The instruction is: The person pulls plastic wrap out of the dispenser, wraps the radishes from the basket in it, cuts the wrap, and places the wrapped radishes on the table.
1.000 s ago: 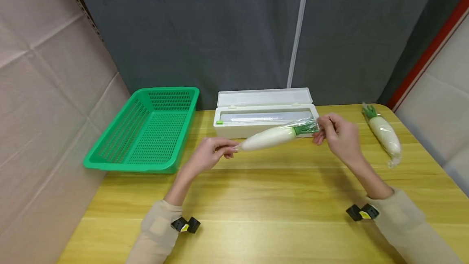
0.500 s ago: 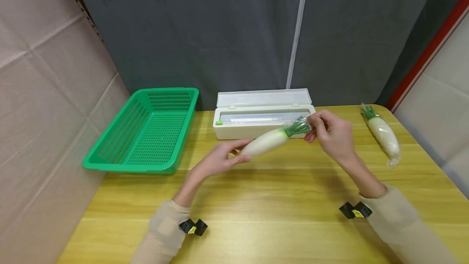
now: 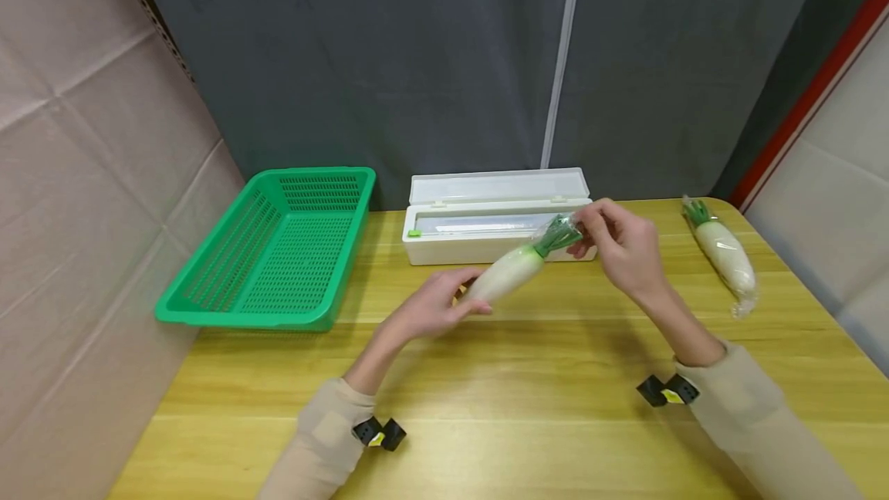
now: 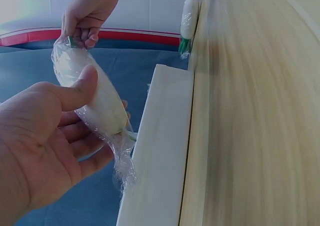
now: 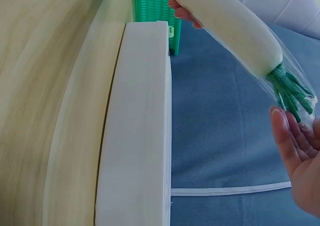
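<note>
A white daikon radish (image 3: 510,275), wrapped in clear plastic film, is held above the table and tilted with its green leaf stubs (image 5: 290,92) up to the right. My left hand (image 3: 434,305) grips the root's lower end, thumb on one side and fingers behind. In the left wrist view a twisted tail of film (image 4: 124,166) hangs past those fingers. My right hand (image 3: 625,249) pinches the film at the leafy end, fingertips right at the leaves. Just behind the radish stands a long white film dispenser (image 3: 444,253) with its lid (image 3: 498,187) raised.
A green plastic basket (image 3: 316,315) stands at the left of the wooden table (image 3: 528,407). Another wrapped daikon (image 3: 725,253) lies near the right edge. Behind the table hangs a dark grey curtain (image 3: 389,76).
My left hand has shifted from the film's twisted end onto the radish's body, moving right. The radish has tilted more steeply, and my right hand has come slightly left with its leafy end.
</note>
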Tool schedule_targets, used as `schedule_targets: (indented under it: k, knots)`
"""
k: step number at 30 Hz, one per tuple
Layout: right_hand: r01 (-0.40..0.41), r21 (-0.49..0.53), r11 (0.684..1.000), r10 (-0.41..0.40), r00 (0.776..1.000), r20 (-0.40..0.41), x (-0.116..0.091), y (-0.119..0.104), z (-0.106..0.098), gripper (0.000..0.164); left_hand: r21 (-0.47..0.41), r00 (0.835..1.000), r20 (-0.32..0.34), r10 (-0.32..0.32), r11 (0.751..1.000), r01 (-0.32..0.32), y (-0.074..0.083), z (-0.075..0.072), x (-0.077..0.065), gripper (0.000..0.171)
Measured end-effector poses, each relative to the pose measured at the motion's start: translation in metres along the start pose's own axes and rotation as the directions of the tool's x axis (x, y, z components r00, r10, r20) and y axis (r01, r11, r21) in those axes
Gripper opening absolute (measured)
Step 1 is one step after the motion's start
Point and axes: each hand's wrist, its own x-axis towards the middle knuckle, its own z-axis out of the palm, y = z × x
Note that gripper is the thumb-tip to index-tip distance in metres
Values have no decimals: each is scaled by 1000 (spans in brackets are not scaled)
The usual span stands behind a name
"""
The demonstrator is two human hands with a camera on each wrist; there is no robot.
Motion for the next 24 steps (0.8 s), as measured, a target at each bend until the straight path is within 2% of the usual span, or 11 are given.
schedule_targets:
  k: [5, 11, 14, 19, 24]
  knots:
    - [-28, 100, 995, 26, 999, 18, 2, 0, -2, 25, 5, 998, -46, -37, 999, 37, 5, 3, 1, 41]
    - [-87, 125, 988, 81, 995, 50, -1, 2, -1, 30, -25, 991, -118, -55, 998, 52, 11, 9, 3, 37]
    - [-126, 151, 980, 116, 990, 76, -3, 4, 2, 30, -70, 985, -152, -75, 995, 65, 14, 13, 5, 39]
    - [-196, 195, 961, 164, 972, 171, -7, 6, 9, 33, -172, 970, -212, -116, 982, 80, 20, 19, 13, 40]
    - [-223, 144, 964, 177, 943, 281, -10, 4, 18, 32, -243, 964, -239, -117, 968, 57, 24, 26, 22, 38]
